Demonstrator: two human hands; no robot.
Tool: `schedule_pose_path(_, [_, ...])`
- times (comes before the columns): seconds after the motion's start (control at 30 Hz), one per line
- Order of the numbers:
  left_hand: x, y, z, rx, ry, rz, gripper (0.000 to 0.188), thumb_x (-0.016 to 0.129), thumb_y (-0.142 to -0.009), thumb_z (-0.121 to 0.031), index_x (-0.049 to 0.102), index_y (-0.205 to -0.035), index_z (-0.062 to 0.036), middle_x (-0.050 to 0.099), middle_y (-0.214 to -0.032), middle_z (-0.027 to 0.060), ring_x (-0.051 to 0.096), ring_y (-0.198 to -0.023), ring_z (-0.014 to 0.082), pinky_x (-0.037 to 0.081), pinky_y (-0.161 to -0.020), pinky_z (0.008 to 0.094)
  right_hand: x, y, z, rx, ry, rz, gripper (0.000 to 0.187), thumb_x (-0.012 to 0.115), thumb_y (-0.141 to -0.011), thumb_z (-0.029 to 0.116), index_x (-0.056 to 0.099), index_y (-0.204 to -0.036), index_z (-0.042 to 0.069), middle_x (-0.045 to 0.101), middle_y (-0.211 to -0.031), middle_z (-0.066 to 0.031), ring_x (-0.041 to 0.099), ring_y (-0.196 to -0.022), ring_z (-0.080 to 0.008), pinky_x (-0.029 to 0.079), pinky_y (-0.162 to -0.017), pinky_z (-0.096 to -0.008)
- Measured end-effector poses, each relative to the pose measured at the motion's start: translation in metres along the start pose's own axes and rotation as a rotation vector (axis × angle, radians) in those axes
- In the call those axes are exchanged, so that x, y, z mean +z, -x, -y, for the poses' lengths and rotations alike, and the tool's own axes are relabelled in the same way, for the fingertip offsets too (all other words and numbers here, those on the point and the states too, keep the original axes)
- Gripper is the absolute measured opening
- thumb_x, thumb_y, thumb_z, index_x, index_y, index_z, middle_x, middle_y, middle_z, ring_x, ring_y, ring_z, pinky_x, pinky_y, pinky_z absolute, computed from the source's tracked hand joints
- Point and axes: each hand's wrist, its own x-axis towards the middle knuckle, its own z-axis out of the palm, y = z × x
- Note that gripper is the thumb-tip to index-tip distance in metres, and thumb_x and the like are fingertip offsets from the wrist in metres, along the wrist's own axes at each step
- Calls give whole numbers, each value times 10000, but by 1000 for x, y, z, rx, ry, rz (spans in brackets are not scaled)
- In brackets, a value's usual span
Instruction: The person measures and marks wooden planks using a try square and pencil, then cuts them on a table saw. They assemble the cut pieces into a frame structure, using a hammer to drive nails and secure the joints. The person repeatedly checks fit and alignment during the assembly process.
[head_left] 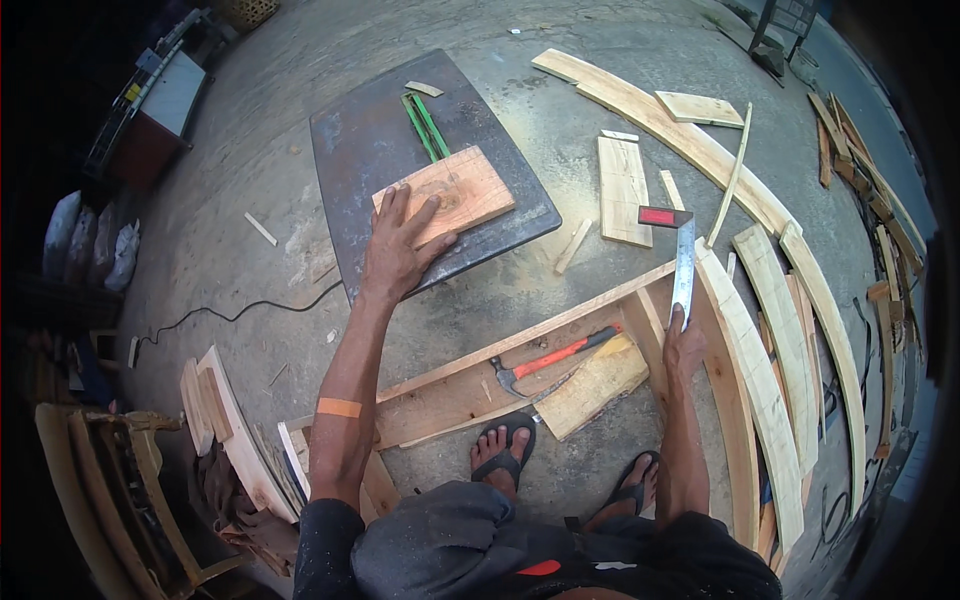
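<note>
My left hand lies with spread fingers on the near left part of a thick wooden board. That board rests on a dark flat tabletop, over the near end of a green slotted strip. In my right hand is a try square, gripped by the lower end of its metal blade. Its red and dark stock points up and left, away from my fingers. Whether a saw blade stands in the green slot is hidden.
A wooden frame lies before my feet, with a claw hammer and a short plank in it. Long planks are stacked on the right. Offcuts lie beyond. A black cable crosses the floor on the left.
</note>
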Motion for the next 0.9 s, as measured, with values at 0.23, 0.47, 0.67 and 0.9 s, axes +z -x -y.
schedule_pose_path(0.23, [-2, -4, -2, 9, -39, -32, 615, 723, -883, -508, 624, -1402, -191, 391, -1578, 225, 304, -1499, 400, 300, -1217, 471, -3, 1, 4, 30, -3, 28, 551, 531, -1014, 477, 705, -1006, -46, 698, -895, -296, 676, -858, -475, 502, -768, -537])
schedule_pose_path(0.47, [-3, -6, 0, 8, -30, -38, 608, 737, -879, -484, 627, -1399, -187, 400, -1572, 223, 319, -1492, 400, 316, -1211, 466, 0, 0, -1, 18, -50, 38, 545, 529, -1014, 477, 703, -1037, -39, 698, -905, -288, 680, -875, -457, 501, -782, -524])
schedule_pose_path(0.67, [-5, -8, 0, -20, -15, -35, 617, 752, -867, -478, 626, -1400, -193, 404, -1573, 211, 321, -1492, 394, 318, -1213, 463, -3, 3, 6, 17, -78, 37, 511, 528, -1019, 453, 700, -1105, -20, 703, -920, -281, 683, -881, -453, 505, -784, -515])
schedule_pose_path(0.9, [-4, -9, 1, -30, -4, -23, 619, 752, -863, -486, 625, -1402, -208, 389, -1585, 196, 322, -1491, 387, 322, -1213, 464, -4, 2, 6, -10, -57, 26, 486, 534, -1021, 427, 692, -1116, -23, 695, -899, -278, 675, -856, -470, 501, -745, -529])
